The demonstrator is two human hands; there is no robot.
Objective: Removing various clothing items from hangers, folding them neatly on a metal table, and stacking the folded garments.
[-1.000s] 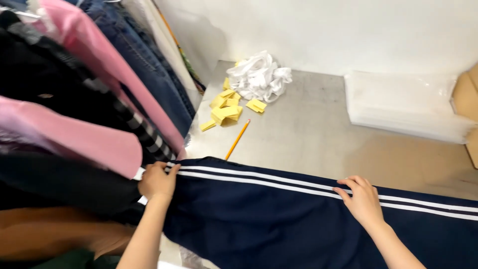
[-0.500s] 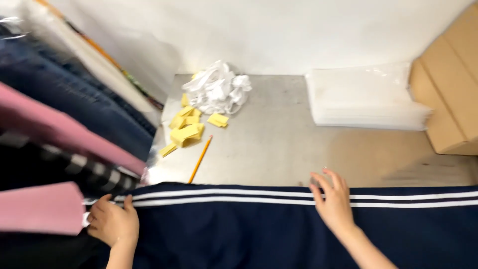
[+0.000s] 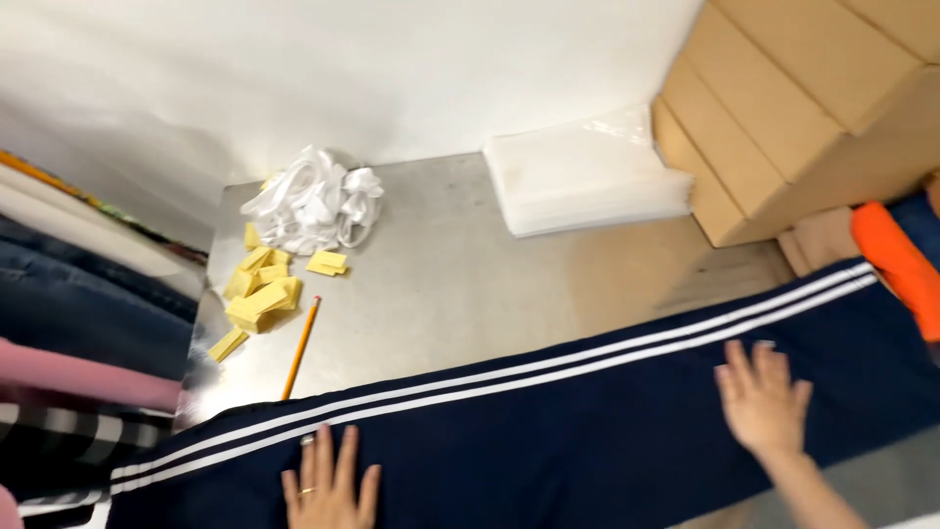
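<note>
Below, spread lengthwise across the near part of the steel worktop (image 3: 460, 284): navy track trousers (image 3: 587, 441) with two white side stripes (image 3: 509, 377) running from lower left to upper right. Left hand (image 3: 331, 485) flat on the navy cloth near the bottom edge, fingers spread and released, a ring on one finger, gripping nothing. Right hand (image 3: 764, 402) likewise flat and open on the cloth further right, just below the stripes, fingers fanned, nothing clasped.

Beyond the trousers, on bare metal: a yellow pencil (image 3: 302, 347) lying at a slant, tip end close to the upper stripe. Just beside it to the left, a loose heap of small yellow rectangular tags (image 3: 257, 299), one lying a little apart to the right. Behind those, near the white wall (image 3: 372, 69), a crumpled pile of white strips (image 3: 313, 201), possibly ribbon or labels; hard to tell which. Toward the back right, a flat stack of clear plastic bags (image 3: 583, 176), rectangular, pale and glossy. Against that stack's right side, plain brown cardboard boxes (image 3: 793, 108) piled up, filling the upper right corner. At the far right edge, an orange item (image 3: 896, 264) just over the trousers' end; kind unclear. Along the left edge, hanging or stacked garments (image 3: 78, 333): dark denim, pink, a black-and-white check.
</note>
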